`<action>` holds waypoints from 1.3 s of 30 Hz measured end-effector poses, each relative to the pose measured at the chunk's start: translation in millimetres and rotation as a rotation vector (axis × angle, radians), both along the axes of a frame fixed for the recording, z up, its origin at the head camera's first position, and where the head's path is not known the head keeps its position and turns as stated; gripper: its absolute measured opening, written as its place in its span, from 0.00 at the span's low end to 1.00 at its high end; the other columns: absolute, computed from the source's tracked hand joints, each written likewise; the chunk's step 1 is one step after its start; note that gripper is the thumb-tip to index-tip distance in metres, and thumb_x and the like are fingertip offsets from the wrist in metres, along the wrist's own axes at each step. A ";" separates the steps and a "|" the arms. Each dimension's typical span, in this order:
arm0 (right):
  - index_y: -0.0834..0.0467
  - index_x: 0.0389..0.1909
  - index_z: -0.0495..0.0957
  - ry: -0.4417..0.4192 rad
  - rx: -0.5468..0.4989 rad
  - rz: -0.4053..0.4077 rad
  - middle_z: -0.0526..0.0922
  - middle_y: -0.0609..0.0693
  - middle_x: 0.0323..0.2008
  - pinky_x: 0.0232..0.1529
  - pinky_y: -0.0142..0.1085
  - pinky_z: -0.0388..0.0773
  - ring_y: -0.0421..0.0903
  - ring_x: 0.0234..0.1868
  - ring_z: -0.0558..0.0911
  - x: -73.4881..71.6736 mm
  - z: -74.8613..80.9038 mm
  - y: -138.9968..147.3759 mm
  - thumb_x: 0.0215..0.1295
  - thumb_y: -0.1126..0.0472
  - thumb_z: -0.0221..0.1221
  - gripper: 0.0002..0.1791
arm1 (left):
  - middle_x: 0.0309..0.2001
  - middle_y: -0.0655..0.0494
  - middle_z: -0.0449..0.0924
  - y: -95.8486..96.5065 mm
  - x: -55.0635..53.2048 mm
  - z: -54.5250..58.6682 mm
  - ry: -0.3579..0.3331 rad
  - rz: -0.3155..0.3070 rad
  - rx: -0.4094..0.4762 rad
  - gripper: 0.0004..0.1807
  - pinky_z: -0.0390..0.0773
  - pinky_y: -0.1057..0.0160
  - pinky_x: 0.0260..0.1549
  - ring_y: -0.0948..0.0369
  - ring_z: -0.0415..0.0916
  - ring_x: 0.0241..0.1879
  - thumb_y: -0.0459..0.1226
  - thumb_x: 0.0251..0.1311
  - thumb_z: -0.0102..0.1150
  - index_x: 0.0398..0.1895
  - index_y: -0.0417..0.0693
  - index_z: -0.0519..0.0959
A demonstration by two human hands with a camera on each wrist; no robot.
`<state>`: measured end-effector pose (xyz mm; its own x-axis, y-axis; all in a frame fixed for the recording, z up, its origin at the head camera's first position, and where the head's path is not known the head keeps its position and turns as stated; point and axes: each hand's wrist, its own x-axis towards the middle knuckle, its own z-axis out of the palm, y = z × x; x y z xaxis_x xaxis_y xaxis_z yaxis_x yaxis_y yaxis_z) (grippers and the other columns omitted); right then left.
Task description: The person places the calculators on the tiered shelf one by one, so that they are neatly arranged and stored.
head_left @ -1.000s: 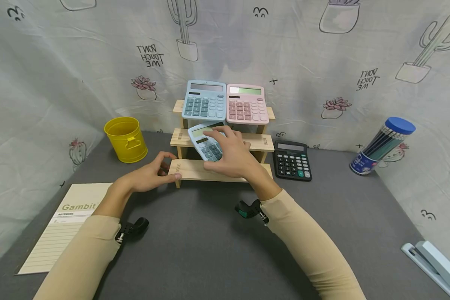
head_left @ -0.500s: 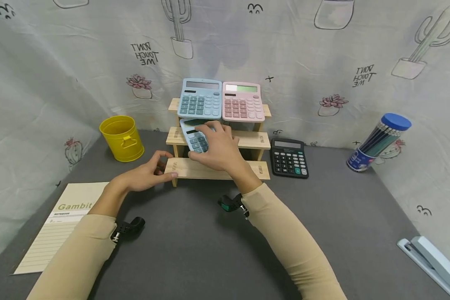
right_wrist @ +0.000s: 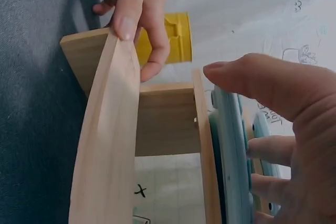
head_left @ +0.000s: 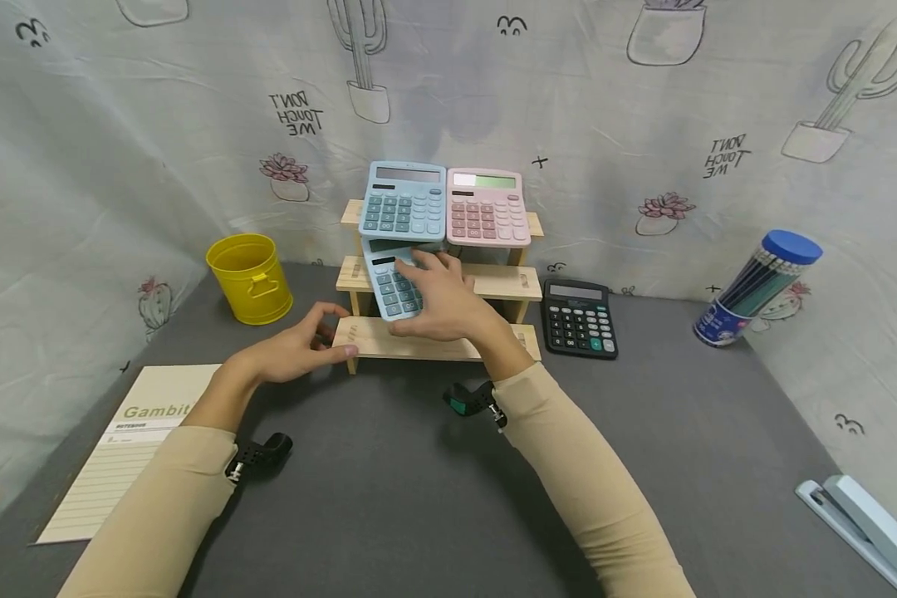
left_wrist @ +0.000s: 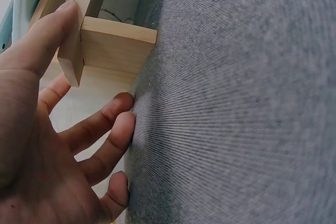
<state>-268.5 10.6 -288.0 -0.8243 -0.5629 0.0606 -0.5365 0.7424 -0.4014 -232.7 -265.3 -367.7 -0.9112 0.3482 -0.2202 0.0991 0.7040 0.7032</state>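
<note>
Fingers of the right hand [head_left: 444, 301] curl over a blue calculator [head_left: 391, 280], thumb at its lower edge, holding it tilted against the middle step of a wooden stepped shelf [head_left: 508, 282]. Left hand [head_left: 291, 353] holds the shelf's bottom step at its left end, thumb lying along the front edge, fingers bent round the end post. Just above the right fingers, on the top step, stand a second blue calculator [head_left: 405, 202] and a pink calculator [head_left: 489, 208]. Right of them a black calculator [head_left: 579, 318] lies on the grey table [head_left: 389, 490]; beyond the left hand stands a yellow bucket [head_left: 250, 277].
</note>
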 end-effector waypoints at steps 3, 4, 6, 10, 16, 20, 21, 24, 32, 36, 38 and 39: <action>0.46 0.79 0.60 0.037 -0.008 -0.011 0.51 0.52 0.82 0.69 0.67 0.54 0.63 0.80 0.46 -2.8 -2.5 -2.7 0.58 0.36 0.70 0.52 | 0.63 0.37 0.71 -1.5 0.8 1.4 0.013 0.008 0.003 0.39 0.77 0.50 0.49 0.48 0.79 0.53 0.60 0.70 0.58 0.72 0.61 0.49; 0.46 0.79 0.62 0.056 -0.018 -0.025 0.52 0.52 0.81 0.69 0.66 0.55 0.63 0.79 0.47 -3.2 -3.9 -4.8 0.57 0.34 0.70 0.52 | 0.63 0.37 0.71 -1.9 0.9 2.0 0.017 0.006 0.004 0.39 0.77 0.49 0.50 0.48 0.79 0.53 0.60 0.70 0.58 0.72 0.61 0.49; 0.46 0.77 0.64 0.095 -0.035 -0.054 0.56 0.52 0.80 0.68 0.64 0.58 0.62 0.78 0.51 -3.5 -6.6 -9.4 0.55 0.31 0.70 0.52 | 0.63 0.36 0.71 -2.7 0.9 2.5 0.023 0.003 0.004 0.39 0.77 0.48 0.51 0.48 0.79 0.54 0.59 0.70 0.58 0.72 0.60 0.49; 0.50 0.76 0.67 0.125 -0.076 -0.062 0.60 0.54 0.78 0.68 0.61 0.60 0.62 0.76 0.54 -3.8 -9.7 -15.7 0.57 0.33 0.70 0.49 | 0.63 0.35 0.70 -4.2 0.5 2.5 0.024 -0.003 0.001 0.39 0.77 0.49 0.49 0.47 0.79 0.53 0.59 0.71 0.57 0.73 0.59 0.48; 0.56 0.74 0.68 0.134 -0.100 0.001 0.63 0.57 0.77 0.76 0.52 0.49 0.58 0.78 0.57 -8.4 -10.4 -14.2 0.63 0.46 0.66 0.40 | 0.62 0.36 0.71 -5.9 0.8 2.6 0.017 0.008 0.011 0.39 0.77 0.52 0.48 0.49 0.79 0.51 0.59 0.70 0.59 0.72 0.59 0.49; 0.58 0.74 0.68 0.129 -0.114 0.024 0.63 0.58 0.76 0.76 0.50 0.49 0.57 0.78 0.58 -10.9 -12.8 -13.9 0.66 0.45 0.66 0.40 | 0.62 0.36 0.71 -6.9 0.5 1.1 0.007 0.012 0.016 0.40 0.76 0.53 0.47 0.49 0.78 0.50 0.58 0.70 0.60 0.73 0.58 0.49; 0.58 0.74 0.67 0.130 -0.114 0.023 0.63 0.58 0.76 0.76 0.50 0.49 0.57 0.77 0.58 -11.1 -13.2 -14.1 0.67 0.44 0.66 0.40 | 0.62 0.36 0.71 -6.7 0.3 0.8 0.005 0.014 0.017 0.40 0.76 0.53 0.47 0.49 0.78 0.50 0.58 0.70 0.60 0.73 0.58 0.49; 0.58 0.75 0.67 0.145 -0.110 0.023 0.63 0.58 0.76 0.76 0.49 0.48 0.55 0.77 0.58 -11.5 -14.6 -14.1 0.68 0.43 0.66 0.41 | 0.62 0.36 0.71 -5.1 0.3 -0.2 0.006 0.014 0.020 0.40 0.76 0.53 0.48 0.49 0.78 0.51 0.58 0.70 0.59 0.73 0.58 0.49; 0.57 0.75 0.66 0.145 -0.137 0.028 0.62 0.57 0.76 0.77 0.47 0.47 0.54 0.77 0.57 -13.3 -19.9 -12.2 0.68 0.42 0.66 0.41 | 0.63 0.35 0.70 -4.3 1.1 -1.4 0.001 0.019 0.020 0.39 0.77 0.51 0.50 0.48 0.78 0.53 0.59 0.69 0.59 0.73 0.59 0.50; 0.56 0.75 0.66 0.137 -0.155 0.031 0.61 0.58 0.77 0.76 0.49 0.46 0.54 0.78 0.56 -13.2 -20.3 -11.4 0.68 0.44 0.66 0.40 | 0.63 0.36 0.71 -3.0 -0.3 -2.3 0.000 0.015 0.032 0.39 0.76 0.52 0.49 0.48 0.79 0.52 0.59 0.70 0.59 0.73 0.59 0.50; 0.55 0.76 0.66 0.130 -0.160 0.035 0.60 0.58 0.77 0.76 0.50 0.47 0.56 0.78 0.55 -12.7 -20.5 -10.9 0.69 0.44 0.66 0.39 | 0.62 0.35 0.71 -2.5 -0.5 -2.6 0.001 0.011 0.038 0.40 0.76 0.52 0.48 0.48 0.79 0.52 0.58 0.70 0.59 0.73 0.58 0.49; 0.53 0.76 0.66 0.129 -0.160 0.037 0.60 0.58 0.77 0.76 0.51 0.47 0.56 0.78 0.55 -12.4 -20.7 -10.4 0.69 0.44 0.66 0.39 | 0.63 0.35 0.71 -2.4 -0.6 -2.8 0.000 0.011 0.039 0.39 0.76 0.52 0.48 0.48 0.78 0.52 0.58 0.70 0.59 0.73 0.58 0.49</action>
<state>-281.0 0.2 -308.7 -0.7827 -0.5676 0.2555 -0.6169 0.6531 -0.4391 -233.3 -267.6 -370.5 -0.9151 0.3463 -0.2064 0.0915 0.6770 0.7303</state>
